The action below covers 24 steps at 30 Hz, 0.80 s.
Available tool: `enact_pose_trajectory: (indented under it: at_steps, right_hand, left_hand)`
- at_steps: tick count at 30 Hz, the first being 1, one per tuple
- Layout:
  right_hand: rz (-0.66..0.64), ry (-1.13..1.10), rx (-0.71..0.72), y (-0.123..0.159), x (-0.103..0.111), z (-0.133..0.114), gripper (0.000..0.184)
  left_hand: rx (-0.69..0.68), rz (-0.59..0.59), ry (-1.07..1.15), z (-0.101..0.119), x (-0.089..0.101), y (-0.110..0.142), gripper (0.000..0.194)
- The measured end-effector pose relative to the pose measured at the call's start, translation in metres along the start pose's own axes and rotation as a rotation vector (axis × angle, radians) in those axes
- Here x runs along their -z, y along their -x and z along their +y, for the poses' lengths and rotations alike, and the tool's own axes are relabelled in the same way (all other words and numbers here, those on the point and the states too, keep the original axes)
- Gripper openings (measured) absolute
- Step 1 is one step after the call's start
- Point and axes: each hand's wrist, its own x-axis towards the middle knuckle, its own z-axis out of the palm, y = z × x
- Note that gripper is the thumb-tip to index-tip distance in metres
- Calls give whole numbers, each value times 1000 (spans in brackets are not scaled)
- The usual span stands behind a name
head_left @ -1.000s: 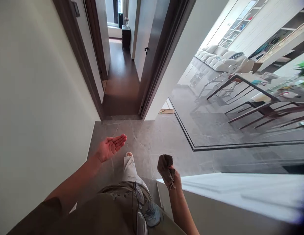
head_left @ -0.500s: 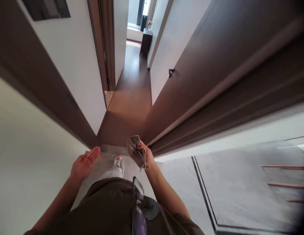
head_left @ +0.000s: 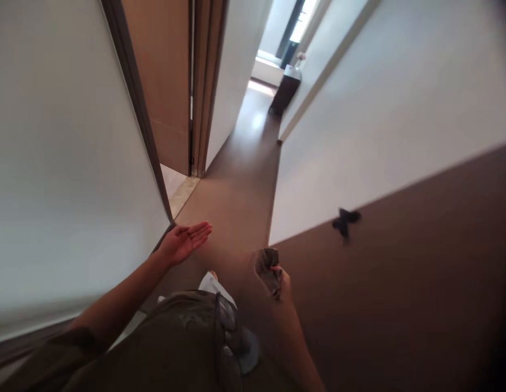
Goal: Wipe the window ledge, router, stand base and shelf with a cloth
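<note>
A crumpled grey-brown cloth (head_left: 266, 268) is gripped in my right hand (head_left: 284, 283), held out in front of my body near the brown door (head_left: 383, 283). The thumb presses over the cloth, and the lower fingers are partly hidden. My left hand (head_left: 183, 243) is held out palm up with its fingers stretched flat and nothing on it. It hovers over the hallway floor, close to the foot of the left wall.
A narrow wooden floor (head_left: 236, 201) runs ahead to a dark cabinet (head_left: 286, 90) by a bright window. The door at right carries a black handle (head_left: 345, 222). An open doorway with a brown door (head_left: 163, 87) lies at left. Glasses (head_left: 227, 321) hang on my shirt.
I have moved forward from the tiled area through the doorway into the wood-floored hall, and the view has tilted. The cloth stays in my right hand; the left remains open.
</note>
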Motion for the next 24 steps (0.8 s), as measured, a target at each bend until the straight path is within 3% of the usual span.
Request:
enact_pose_trajectory:
  at_steps: [4, 8, 12, 17, 19, 21, 24]
  right_hand:
    - [-160, -7, -230, -180, -94, -60, 34]
    - [-400, 30, -356, -307, -189, -83, 42]
    - [-431, 71, -398, -412, -240, -86, 43]
    - [-424, 191, -495, -536, -281, -90, 38]
    - [-428, 308, -555, -589, -307, -90, 35]
    - [-438, 400, -589, -645, -346, -86, 34]
    - [-523, 475, -638, -724, -433, -70, 36]
  left_hand:
    - [-217, 230, 137, 58, 17, -43, 72]
    - [-365, 351, 227, 124, 49, -85, 75]
    - [-433, 312, 314, 193, 64, -175, 78]
    - [-435, 148, 366, 275, 32, -283, 72]
    - [-499, 100, 383, 308, 26, -307, 67]
    - [-633, 97, 416, 341, 33, -321, 63]
    - [-894, 175, 490, 392, 53, -326, 59]
